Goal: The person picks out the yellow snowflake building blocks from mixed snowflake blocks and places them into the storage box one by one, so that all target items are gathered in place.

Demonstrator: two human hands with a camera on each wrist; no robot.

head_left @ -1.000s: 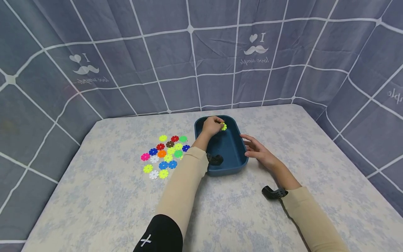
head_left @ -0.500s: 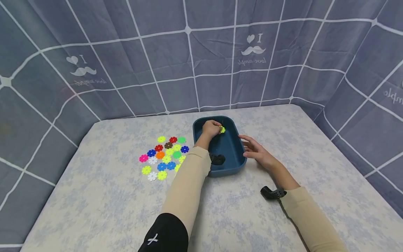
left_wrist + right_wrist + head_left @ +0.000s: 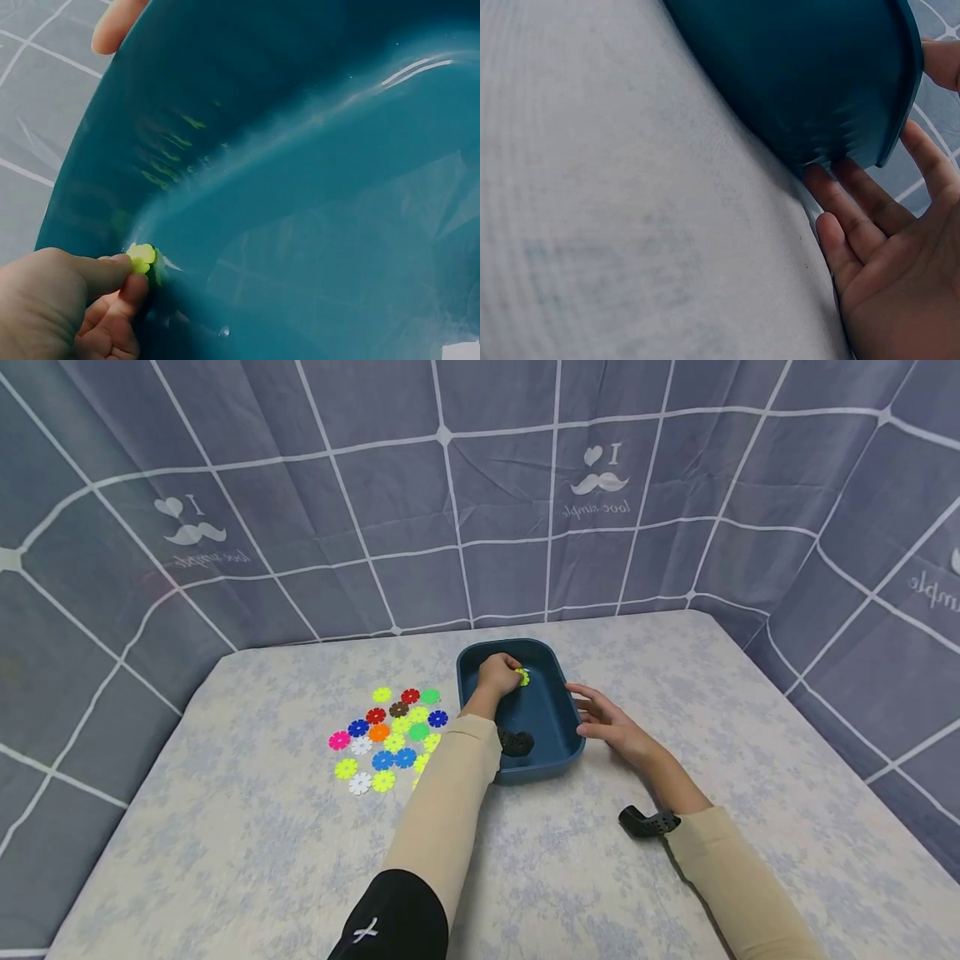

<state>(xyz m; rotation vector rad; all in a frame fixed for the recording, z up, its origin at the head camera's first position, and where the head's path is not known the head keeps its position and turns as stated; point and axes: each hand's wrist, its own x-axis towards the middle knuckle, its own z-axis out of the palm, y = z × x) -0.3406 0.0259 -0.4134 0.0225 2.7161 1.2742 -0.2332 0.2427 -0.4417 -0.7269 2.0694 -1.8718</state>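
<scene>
A dark teal plastic bin [image 3: 543, 710] stands on the table. My left hand [image 3: 497, 677] reaches into its far part and pinches a yellow-green snowflake disc [image 3: 522, 677] between thumb and fingertips. In the left wrist view the disc [image 3: 142, 258] is close to the bin's inner wall. My right hand [image 3: 617, 727] is at the bin's right side, its fingers spread and lightly bent, with fingertips [image 3: 815, 174] against the outer wall. Left of the bin lie several loose snowflake discs [image 3: 378, 732] in yellow, red, blue, green, white, orange, pink and brown.
A pale patterned cloth covers the table [image 3: 247, 827]. A grey-blue curtain [image 3: 405, 510] with white grid lines hangs along its back and sides. Black wrist devices [image 3: 648, 822] sit on both arms. My left sleeve [image 3: 446, 802] hides part of the disc group.
My left hand, still pinching the yellow-green disc, has moved slightly toward the near side inside the bin. The right hand stays at the bin's side. The head view has shifted a little.
</scene>
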